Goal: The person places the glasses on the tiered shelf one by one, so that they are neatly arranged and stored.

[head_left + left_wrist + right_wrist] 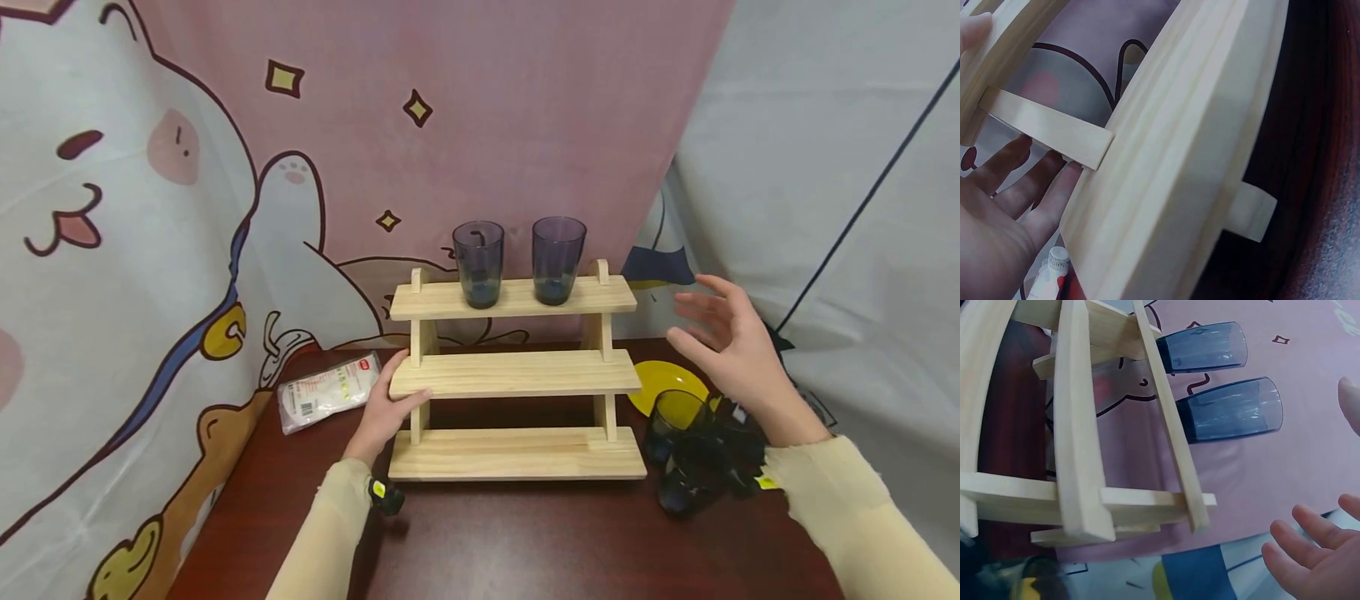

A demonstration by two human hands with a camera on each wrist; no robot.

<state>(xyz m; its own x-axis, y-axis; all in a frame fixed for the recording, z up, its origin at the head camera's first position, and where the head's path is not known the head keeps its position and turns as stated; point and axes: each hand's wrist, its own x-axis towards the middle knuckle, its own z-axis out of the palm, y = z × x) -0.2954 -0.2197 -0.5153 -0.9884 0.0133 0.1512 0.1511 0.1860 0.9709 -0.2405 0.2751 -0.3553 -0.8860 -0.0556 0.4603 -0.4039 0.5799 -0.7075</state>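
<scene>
Plastic-wrapped packet (328,392) lying on dark red table (510,542), pink cartoon-print cloth (525,108) hanging behind

A pale wooden shelf (517,373) with three stepped levels stands upright on a dark reddish table (487,542). Two see-through, blue-tinted glasses (480,265), wider at the rim, stand upright and slightly apart on its top board (517,296).

The left hand (997,219) grips a pale wooden rack (1160,137), fingers (1052,201) beside an upright (1047,126).
</scene>
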